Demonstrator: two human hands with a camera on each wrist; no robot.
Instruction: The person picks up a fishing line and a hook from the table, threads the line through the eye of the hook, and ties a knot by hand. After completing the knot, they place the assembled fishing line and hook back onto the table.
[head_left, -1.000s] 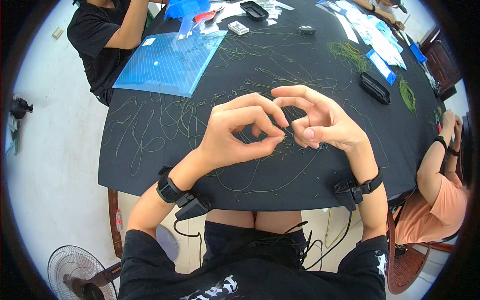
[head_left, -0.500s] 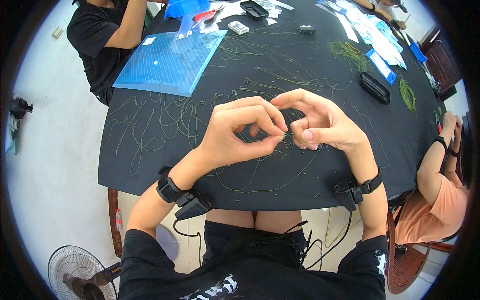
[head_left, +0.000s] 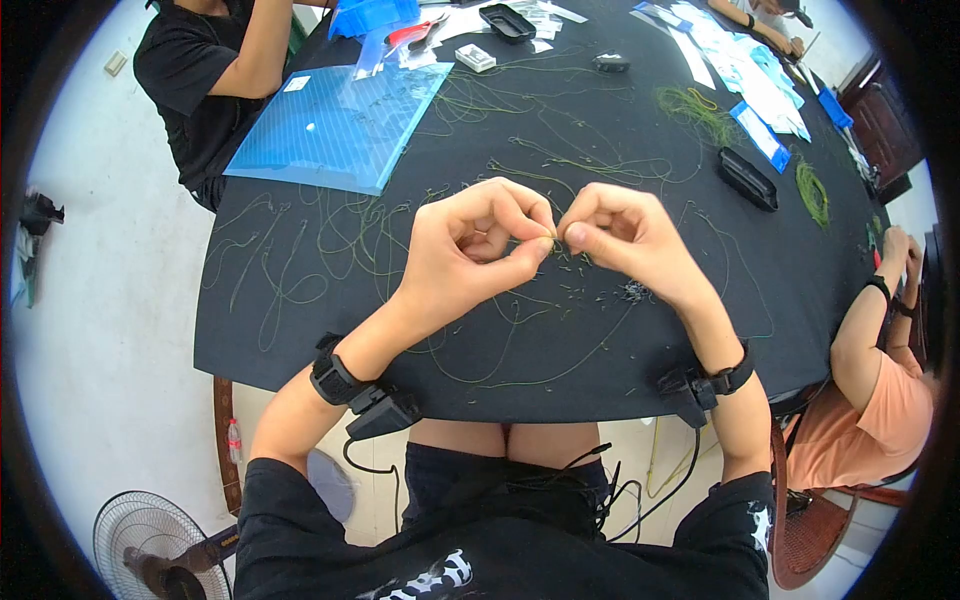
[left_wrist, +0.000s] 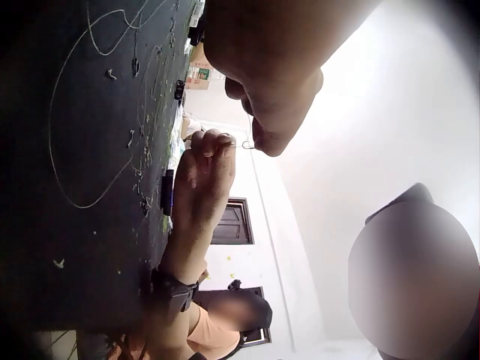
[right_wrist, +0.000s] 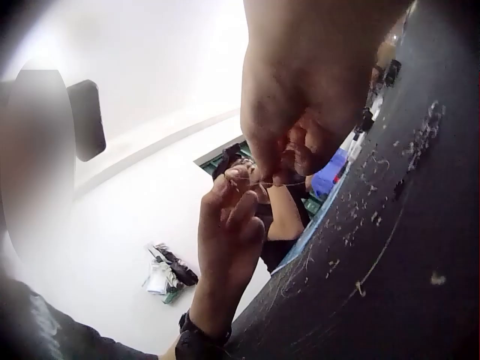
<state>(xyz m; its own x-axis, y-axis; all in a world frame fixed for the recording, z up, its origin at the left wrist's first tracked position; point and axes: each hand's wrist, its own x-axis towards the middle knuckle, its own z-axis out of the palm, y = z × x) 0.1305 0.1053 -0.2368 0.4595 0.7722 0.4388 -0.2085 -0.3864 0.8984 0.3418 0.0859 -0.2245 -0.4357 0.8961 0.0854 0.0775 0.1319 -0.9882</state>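
Both hands meet above the dark table, fingertips close together. My left hand (head_left: 465,240) pinches a small fish hook (left_wrist: 247,145) between thumb and forefinger; only part of its thin bent wire shows in the left wrist view. With thumb and forefinger my right hand (head_left: 640,240) pinches thin line (right_wrist: 264,184) right beside the left fingertips. Under the hands lie scattered clippings (head_left: 572,292) and a small heap of dark bits (head_left: 632,291). A long loop of greenish fishing line (head_left: 545,381) curves across the table nearer my body.
Several tied lines (head_left: 290,290) lie left on the black tablecloth (head_left: 330,365). A blue clear folder (head_left: 340,130), black trays (head_left: 748,180) and coiled green line (head_left: 812,193) lie farther off. Other people sit at left and right.
The right hand's spread fingers have curled in, and its thumb and forefinger now pinch. My left hand has turned and shifted slightly left and up, its other fingers curling inward.
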